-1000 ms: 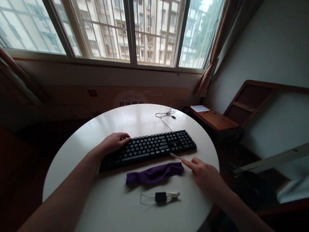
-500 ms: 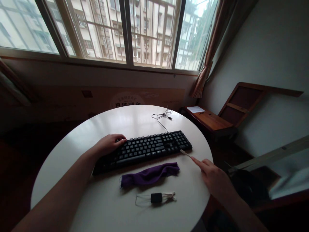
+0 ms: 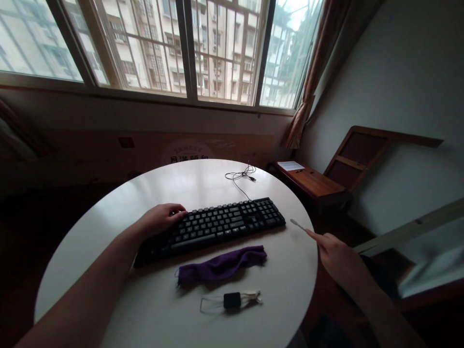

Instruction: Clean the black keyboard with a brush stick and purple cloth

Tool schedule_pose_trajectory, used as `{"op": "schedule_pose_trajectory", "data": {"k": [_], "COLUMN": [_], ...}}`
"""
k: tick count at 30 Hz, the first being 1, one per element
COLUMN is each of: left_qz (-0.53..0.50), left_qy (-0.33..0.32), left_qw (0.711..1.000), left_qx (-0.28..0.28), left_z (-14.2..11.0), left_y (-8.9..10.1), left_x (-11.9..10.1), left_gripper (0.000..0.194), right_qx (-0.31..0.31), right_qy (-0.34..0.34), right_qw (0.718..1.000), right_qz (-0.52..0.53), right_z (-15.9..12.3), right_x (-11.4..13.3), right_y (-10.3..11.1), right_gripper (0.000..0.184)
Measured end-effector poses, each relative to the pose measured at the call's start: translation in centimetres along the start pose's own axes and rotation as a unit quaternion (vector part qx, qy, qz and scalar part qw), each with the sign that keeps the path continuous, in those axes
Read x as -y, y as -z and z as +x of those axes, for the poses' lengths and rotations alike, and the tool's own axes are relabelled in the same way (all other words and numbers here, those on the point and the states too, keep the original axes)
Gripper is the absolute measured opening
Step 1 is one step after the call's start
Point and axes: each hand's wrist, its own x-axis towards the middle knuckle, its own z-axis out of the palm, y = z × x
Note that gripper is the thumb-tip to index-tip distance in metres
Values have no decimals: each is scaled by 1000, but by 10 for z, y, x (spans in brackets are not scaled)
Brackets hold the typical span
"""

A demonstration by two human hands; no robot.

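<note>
A black keyboard point(image 3: 217, 224) lies slanted across the round white table point(image 3: 174, 179). My left hand point(image 3: 163, 217) grips its left end, thumb and fingers curled over the far edge and covering some keys. Off the keyboard's right end, above the table's right side, my right hand point(image 3: 335, 249) pinches a thin pale cotton swab point(image 3: 297, 224). The swab's tip points toward the keyboard without touching it. A crumpled purple cloth point(image 3: 222, 265) lies in front of the keyboard. Nearer to me is a black keycap puller point(image 3: 232, 300) with wire loops.
The keyboard's cable point(image 3: 241, 175) lies coiled at the table's far side. Beyond the right edge stands a wooden chair point(image 3: 326, 182) with a paper point(image 3: 291, 166) on it. A window point(image 3: 224, 53) with bars fills the back wall.
My right hand has moved right with the cotton swab, away from the keyboard's lower right corner. My left hand stays on the keyboard. The view has shifted slightly.
</note>
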Motion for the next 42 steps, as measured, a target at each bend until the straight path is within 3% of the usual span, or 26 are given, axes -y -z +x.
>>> {"op": "schedule_pose_trajectory", "data": {"k": [5,8,12,16,20,25,33,38,42], "left_qz": [3,2,3,0,-8,-12,2,5,7], "left_qy": [0,3,-1,3,4,14,19,30,30], "left_qw": [1000,1000,1000,1000,1000,1000,1000,1000,1000], "left_qx": [-2,0,2,3,4,0,-7,-2,-3], "left_z": [-2,-2,-2,-3,-3,-2,-1,0,0], "left_y": [1,2,2,2,2,2,1,2,2], "left_x": [-1,-2,-4,-3,-3,-3,-3,-6,-5], "left_gripper": [48,49,51,51,51,50,52,55,55], "right_qx": [-16,-28,4,19,30,52,120,208,186], "right_qy": [23,-1,15,33,46,50,56,84,66], "right_qw": [994,983,956,950,950,947,927,899,908], "right_qz": [102,181,294,311,308,314,350,376,369], "right_z": [20,50,95,126,139,131,84,55,52], "right_x": [4,6,20,35,38,33,12,-8,-19], "right_y": [-1,1,-8,-24,-30,-18,4,21,30], "right_gripper": [50,49,48,48,46,44,45,47,47]}}
